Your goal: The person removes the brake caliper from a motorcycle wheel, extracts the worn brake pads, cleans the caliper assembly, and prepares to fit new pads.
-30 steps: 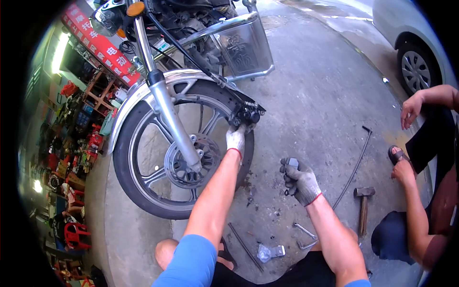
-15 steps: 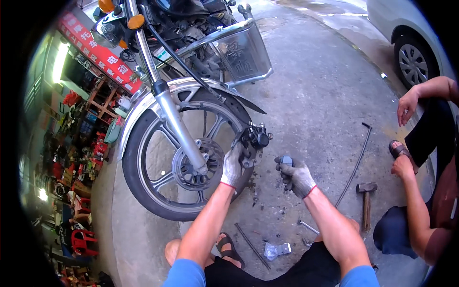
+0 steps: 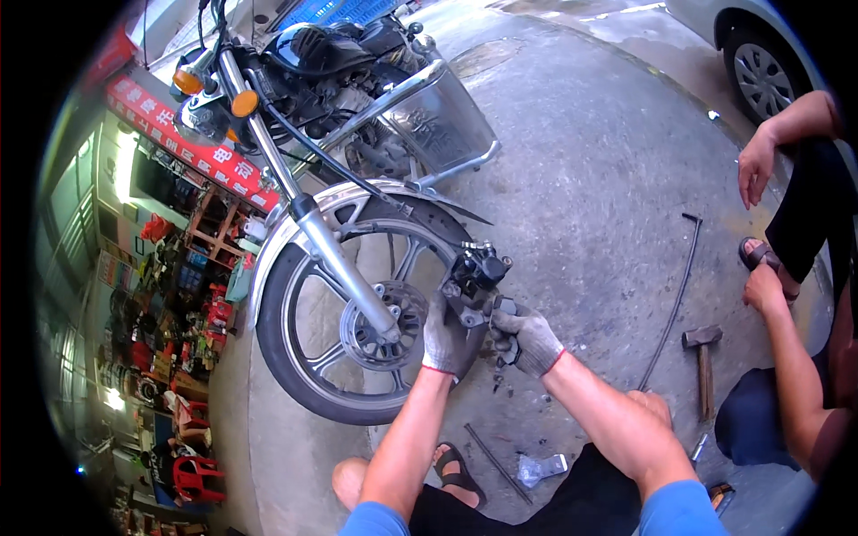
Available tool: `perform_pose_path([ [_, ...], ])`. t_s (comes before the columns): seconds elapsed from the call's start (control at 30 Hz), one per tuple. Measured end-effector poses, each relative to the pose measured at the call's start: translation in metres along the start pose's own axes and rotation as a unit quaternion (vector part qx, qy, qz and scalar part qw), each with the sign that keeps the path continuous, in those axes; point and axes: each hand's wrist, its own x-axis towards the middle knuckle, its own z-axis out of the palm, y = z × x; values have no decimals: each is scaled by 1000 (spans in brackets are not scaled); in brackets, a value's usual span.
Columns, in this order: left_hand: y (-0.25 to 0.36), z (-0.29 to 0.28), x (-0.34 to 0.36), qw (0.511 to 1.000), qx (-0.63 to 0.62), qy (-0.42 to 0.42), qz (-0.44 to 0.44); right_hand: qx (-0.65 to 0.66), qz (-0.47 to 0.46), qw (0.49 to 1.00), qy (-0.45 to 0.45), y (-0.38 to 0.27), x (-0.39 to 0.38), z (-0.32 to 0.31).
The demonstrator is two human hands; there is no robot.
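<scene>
My left hand, in a white-and-grey work glove, is closed around the bracket of a black brake caliper. The caliper is off the disc and held by the right edge of a motorcycle's front wheel. My right hand, gloved too, pinches small dark grey pieces that look like brake pads. It is close beside the caliper's lower side; whether the pieces touch it is hard to tell. The brake disc shows at the wheel hub, left of my left hand.
A hammer and a long bent metal bar lie on the concrete at right. A thin rod and a clear plastic packet lie near my feet. Another person sits at far right, beside a silver car.
My right hand has moved left with the pieces, from apart to right beside the caliper. My left hand keeps its hold. The view has shifted slightly.
</scene>
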Motion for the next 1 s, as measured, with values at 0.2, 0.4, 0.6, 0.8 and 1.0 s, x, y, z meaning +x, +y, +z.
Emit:
perform_pose_path([
  [0.2,-15,-21,15,996,-32,-75,-22,58,23,998,28,-9,-15,3],
  [0.4,3,-15,41,981,17,-164,-100,116,63,991,-8,-12,-35,14],
  [0.6,14,-18,44,968,161,-192,-25,144,39,988,-48,-43,-46,10],
  [0.8,12,0,19,978,192,-83,3,210,62,971,-93,-53,-49,-4],
  [1.0,20,16,-3,972,232,-45,11,235,63,962,-126,-50,-40,-11],
])
